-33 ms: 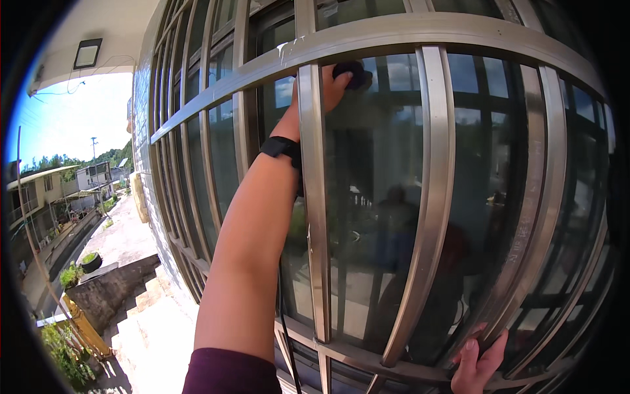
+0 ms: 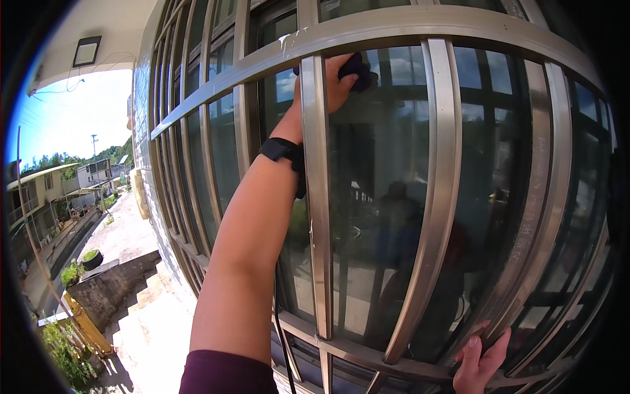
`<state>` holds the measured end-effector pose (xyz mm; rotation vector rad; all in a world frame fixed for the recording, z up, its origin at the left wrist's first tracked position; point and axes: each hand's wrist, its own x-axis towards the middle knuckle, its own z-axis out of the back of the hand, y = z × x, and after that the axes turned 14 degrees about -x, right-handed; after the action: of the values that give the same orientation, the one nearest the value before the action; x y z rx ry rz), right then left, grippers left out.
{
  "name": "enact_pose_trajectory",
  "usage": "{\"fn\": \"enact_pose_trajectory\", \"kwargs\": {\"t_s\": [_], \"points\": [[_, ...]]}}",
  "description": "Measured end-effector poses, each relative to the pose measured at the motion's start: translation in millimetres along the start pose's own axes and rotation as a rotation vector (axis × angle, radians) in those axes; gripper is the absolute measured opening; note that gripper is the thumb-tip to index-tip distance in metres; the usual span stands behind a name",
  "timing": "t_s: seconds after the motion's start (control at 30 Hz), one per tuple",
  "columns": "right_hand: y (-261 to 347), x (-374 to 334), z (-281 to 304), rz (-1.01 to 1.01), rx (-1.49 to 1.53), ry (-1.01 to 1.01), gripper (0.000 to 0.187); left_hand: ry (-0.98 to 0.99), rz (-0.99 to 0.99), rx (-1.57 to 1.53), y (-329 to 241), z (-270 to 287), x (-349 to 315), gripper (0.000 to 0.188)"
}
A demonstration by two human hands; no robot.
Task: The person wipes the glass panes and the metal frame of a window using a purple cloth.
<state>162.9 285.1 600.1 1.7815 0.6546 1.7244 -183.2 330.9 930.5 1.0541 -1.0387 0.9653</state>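
My left arm reaches up between the metal bars of a window grille [image 2: 317,197]. My left hand [image 2: 338,85] is closed on a dark purple cloth [image 2: 357,71], which it holds against the upper part of the dark window pane [image 2: 374,157]. One bar crosses in front of that hand and hides part of it. A black band [image 2: 282,150] circles the left wrist. Low on the right, my right hand [image 2: 482,361] is closed around an upright metal bar [image 2: 508,295] of the grille, thumb on the near side.
A thick horizontal rail [image 2: 394,23] runs across above the left hand. A dark cord [image 2: 279,308] hangs below the left forearm. At the left, beside the tiled wall, sunlit steps [image 2: 147,308] lead down. A lamp [image 2: 86,51] is mounted overhead.
My left hand and the cloth have shifted very slightly right against the pane, and the whole view has moved a little. My right hand keeps its hold on the bar.
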Motion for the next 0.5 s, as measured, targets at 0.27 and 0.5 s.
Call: {"fn": "enact_pose_trajectory", "kwargs": {"t_s": [0.27, 0.5], "points": [[-7.6, 0.8, -13.3, -0.041, 0.040, -0.047, 0.026, 0.289, -0.057, 0.008, -36.7, 16.5, -95.2, 0.057], [-8.3, 0.3, -12.0, -0.074, 0.127, -0.007, 0.028, 0.633, -0.032, -0.043, -49.5, 28.5, -190.1, 0.059]]}}
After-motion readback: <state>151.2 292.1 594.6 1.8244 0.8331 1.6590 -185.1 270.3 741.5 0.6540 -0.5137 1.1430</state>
